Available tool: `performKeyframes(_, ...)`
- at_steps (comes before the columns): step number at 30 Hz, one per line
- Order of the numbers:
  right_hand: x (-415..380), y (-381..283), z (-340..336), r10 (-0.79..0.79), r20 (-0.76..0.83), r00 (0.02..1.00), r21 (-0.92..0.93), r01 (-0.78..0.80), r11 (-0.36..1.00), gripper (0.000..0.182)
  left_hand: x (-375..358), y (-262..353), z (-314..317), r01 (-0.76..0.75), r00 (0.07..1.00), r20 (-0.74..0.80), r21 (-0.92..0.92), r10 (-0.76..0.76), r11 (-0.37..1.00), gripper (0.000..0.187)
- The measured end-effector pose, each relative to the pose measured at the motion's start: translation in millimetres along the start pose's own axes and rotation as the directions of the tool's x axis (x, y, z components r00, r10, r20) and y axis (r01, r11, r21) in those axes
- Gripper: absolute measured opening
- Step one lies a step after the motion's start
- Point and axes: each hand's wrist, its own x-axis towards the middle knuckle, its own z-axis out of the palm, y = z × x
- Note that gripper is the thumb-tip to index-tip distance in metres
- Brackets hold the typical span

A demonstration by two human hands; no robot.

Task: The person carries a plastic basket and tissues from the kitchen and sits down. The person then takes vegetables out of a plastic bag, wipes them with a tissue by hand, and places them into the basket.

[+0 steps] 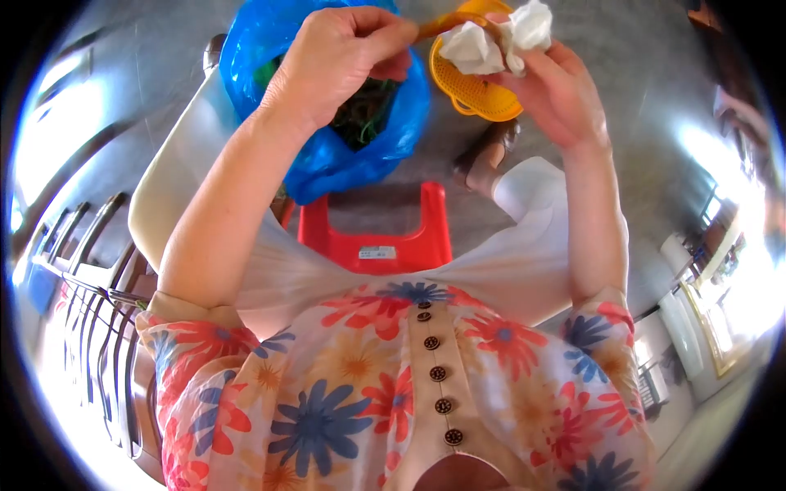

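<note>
Hands raised over a blue plastic bag (327, 176) and a yellow perforated basket (455, 98), well in front of the body. Left hand (340, 61) above the bag, thumb and fingertips clamped together on one end of a slender tan strip (449, 24), a little blurred and hard to identify. Right hand (566, 102) partly over the basket, fingers curled in and clamped on white crumpled pieces (471, 51), one lump turned towards the left hand, another up by the fingertips. Tan strip bridging the gap between both hands, far end at the white pieces; cannot tell whether joined to them.

Wide open mouth on the bag, with dark green strands (360, 119) inside, partly hidden by the left wrist. Basket just beside the bag, on grey floor (647, 98), near a dark brown shoe (473, 155). Closer to the body, a red plastic stool (422, 241) with a pale label (377, 253), between spread legs in white trousers (536, 192). Below, a floral blouse (319, 425) with dark buttons (438, 373). Off to the left, dark-framed chairs (106, 290), stretched by the lens.
</note>
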Motion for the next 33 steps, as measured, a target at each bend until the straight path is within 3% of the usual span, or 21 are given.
performKeyframes(10, 1, 6, -9, -0.086, -0.012, 0.996, -0.119, 0.084, 0.989, 0.03, -8, 4, 10, 0.035, 0.989, 0.147, -0.035, -0.029, 0.999, 0.027)
performKeyframes(13, 3, 9, -5, -0.164, -0.082, 0.983, -0.138, 0.152, 0.979, 0.029, -8, 5, 12, 0.072, 0.976, 0.209, -0.049, -0.061, 0.996, 0.027)
performKeyframes(16, 3, 4, 13, -0.138, -0.234, 0.962, -0.162, 0.101, 0.982, 0.017, -8, 3, 12, 0.109, 0.968, 0.236, -0.112, -0.08, 0.988, 0.027)
performKeyframes(19, 6, 1, 6, -0.32, -0.24, 0.916, -0.335, 0.231, 0.914, 0.016, -6, 2, 10, 0.138, 0.963, 0.245, -0.107, -0.108, 0.985, 0.026)
performKeyframes(22, 7, -8, -5, -0.329, -0.3, 0.896, -0.381, 0.204, 0.902, 0.015, -6, 0, 9, 0.143, 0.97, 0.209, -0.085, -0.123, 0.986, 0.026)
performKeyframes(23, 6, -12, -5, -0.286, -0.276, 0.917, -0.345, 0.183, 0.921, 0.014, -6, 1, 10, 0.14, 0.975, 0.186, -0.08, -0.123, 0.987, 0.026)
performKeyframes(25, 4, -21, -1, -0.209, -0.193, 0.959, -0.498, 0.088, 0.862, 0.015, -5, 0, 10, 0.113, 0.981, 0.163, -0.047, -0.104, 0.992, 0.026)
performKeyframes(29, 4, -8, -19, 0.041, 0.003, 0.999, -0.789, -0.022, 0.613, 0.029, 1, -9, 8, 0.028, 0.987, 0.159, 0.036, -0.033, 0.999, 0.027)
performKeyframes(32, 4, -11, -15, -0.005, -0.093, 0.996, -0.746, -0.066, 0.663, 0.028, 3, 1, 9, 0.098, 0.993, 0.062, -0.007, -0.098, 0.995, 0.021)
performKeyframes(33, 3, -13, -12, -0.069, -0.081, 0.994, -0.7, -0.007, 0.714, 0.024, 4, 4, 9, 0.139, 0.99, 0.016, -0.039, -0.139, 0.989, 0.022)
